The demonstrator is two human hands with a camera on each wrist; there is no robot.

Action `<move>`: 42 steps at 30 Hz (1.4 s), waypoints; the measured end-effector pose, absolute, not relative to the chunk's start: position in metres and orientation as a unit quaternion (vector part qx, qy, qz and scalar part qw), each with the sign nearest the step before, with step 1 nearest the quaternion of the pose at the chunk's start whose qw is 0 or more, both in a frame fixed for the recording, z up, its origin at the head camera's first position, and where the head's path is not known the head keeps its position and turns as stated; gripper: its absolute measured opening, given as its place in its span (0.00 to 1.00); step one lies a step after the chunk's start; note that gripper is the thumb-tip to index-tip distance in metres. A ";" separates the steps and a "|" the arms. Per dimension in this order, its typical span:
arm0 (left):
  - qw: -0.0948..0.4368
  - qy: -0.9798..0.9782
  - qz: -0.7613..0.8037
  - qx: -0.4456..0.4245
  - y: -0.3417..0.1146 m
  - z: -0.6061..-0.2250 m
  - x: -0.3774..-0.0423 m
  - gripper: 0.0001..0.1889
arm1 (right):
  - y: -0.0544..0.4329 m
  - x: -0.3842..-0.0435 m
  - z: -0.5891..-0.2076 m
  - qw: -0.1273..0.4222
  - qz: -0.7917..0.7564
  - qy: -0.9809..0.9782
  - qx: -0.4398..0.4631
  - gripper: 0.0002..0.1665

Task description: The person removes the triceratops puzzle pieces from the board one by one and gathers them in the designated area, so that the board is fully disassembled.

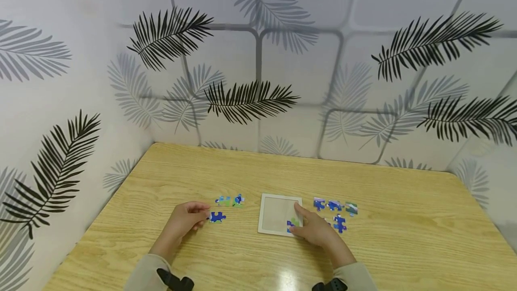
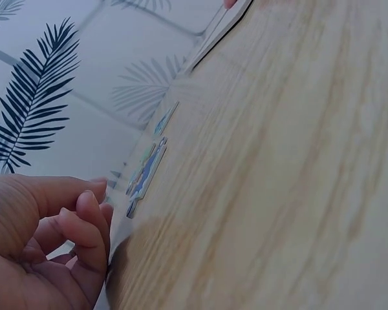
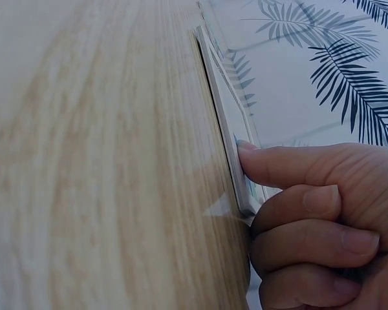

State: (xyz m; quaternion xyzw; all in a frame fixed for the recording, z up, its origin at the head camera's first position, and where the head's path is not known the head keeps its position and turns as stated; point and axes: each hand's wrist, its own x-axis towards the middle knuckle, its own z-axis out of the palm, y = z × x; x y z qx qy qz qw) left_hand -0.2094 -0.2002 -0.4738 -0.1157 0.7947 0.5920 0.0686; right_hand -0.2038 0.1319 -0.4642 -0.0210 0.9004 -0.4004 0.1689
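Note:
A shallow square puzzle tray [image 1: 280, 196] with a pale rim lies in the middle of the table, with puzzle pieces [image 1: 291, 225] in its lower right corner. My right hand [image 1: 317, 228] grips the tray's right side; in the right wrist view its thumb [image 3: 278, 166] rests on the rim and the other fingers are curled beside the edge. On the left, my left hand [image 1: 190, 219] has loosely curled fingers, their tips beside a blue puzzle piece [image 1: 218, 217]. The left wrist view shows nothing clearly held between these fingertips [image 2: 97, 188].
Behind the blue piece lie a green-and-blue piece [image 1: 223, 200] and a blue one [image 1: 238, 200]. Several more pieces [image 1: 334, 205] lie right of the tray, one partly hidden by the right hand. A patterned wall [image 1: 282, 125] borders the back of the wooden table [image 1: 242, 259].

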 end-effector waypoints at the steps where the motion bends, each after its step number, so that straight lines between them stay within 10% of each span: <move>1: 0.068 0.794 0.593 -0.115 -0.199 -0.473 -0.209 0.11 | 0.132 -0.204 -0.464 0.169 -0.399 0.901 -0.022 0.43; 25: 0.215 0.750 0.618 0.092 -0.090 -0.468 -0.217 0.13 | 0.132 -0.204 -0.463 0.162 -0.387 0.908 -0.013 0.44; 42: 0.160 0.786 0.590 0.090 -0.031 -0.482 -0.214 0.04 | 0.135 -0.201 -0.463 0.155 -0.404 0.901 -0.030 0.43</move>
